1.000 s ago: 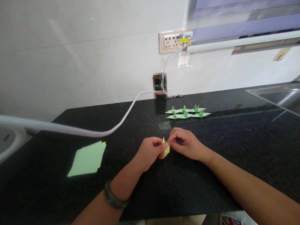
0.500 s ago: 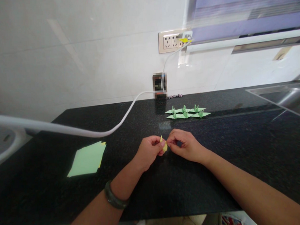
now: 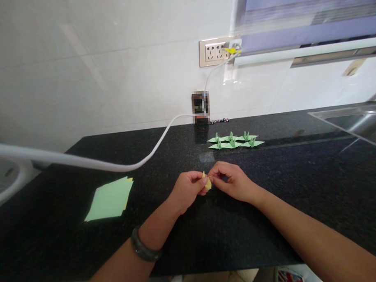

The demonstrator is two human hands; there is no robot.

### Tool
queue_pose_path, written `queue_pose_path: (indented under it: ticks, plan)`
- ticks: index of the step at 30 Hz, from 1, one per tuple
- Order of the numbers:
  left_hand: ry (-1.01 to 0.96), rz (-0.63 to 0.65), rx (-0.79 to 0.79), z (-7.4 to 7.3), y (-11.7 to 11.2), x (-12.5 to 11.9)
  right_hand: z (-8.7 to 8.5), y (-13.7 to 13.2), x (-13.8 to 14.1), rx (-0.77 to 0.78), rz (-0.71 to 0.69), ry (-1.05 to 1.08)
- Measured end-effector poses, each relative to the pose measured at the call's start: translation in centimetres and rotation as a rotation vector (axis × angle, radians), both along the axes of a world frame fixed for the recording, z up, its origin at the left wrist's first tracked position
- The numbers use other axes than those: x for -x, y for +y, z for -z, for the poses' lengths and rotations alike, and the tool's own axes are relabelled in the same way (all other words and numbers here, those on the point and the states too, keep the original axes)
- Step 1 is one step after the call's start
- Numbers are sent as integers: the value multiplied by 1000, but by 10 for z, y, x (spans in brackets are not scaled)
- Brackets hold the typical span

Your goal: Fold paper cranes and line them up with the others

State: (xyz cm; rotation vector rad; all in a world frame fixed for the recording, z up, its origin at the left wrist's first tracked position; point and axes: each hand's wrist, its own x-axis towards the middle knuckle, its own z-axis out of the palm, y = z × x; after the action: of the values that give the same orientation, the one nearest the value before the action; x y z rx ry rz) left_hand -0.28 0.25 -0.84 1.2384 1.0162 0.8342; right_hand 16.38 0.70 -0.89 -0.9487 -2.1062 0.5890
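Between thumb and fingers, my left hand (image 3: 189, 184) pinches a small folded yellow paper (image 3: 208, 184), one point of it sticking up. My right hand (image 3: 231, 180) is closed in a pinch at the paper's right side, its fingertips on a thin yellow tip. Part of the folded piece is hidden behind the left thumb. Beyond my hands, several green paper cranes (image 3: 233, 144) stand in two rows on the black countertop (image 3: 167, 248). A stack of light green and yellow paper sheets (image 3: 108, 199) lies to the left.
A thick white cable (image 3: 136, 165) runs across the left foreground toward a blurred-out dark object (image 3: 200, 107) by the wall. A string of beads (image 3: 219, 121) lies near it. A metal sink (image 3: 360, 122) is at the right, and a wall socket (image 3: 214, 52) sits above.
My right fingertips have shifted slightly at the yellow paper, and a thin tip now shows between them and the fold. The paper has turned a little.
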Motion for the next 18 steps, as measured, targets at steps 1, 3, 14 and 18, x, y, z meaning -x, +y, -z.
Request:
queue_pose_path:
  ticks: [1,3,14,18]
  plan:
    - [-1,-4,1,0,0,0,0,0,0,1,1,-1]
    - [-3,-7,7,-1,0,0,1,1,0,0,3,1]
    - [80,-53,-58,2,0,-2,3,0,1,-24,60,26]
    - [124,-75,-88,3,0,-2,5,2,0,-52,47,29]
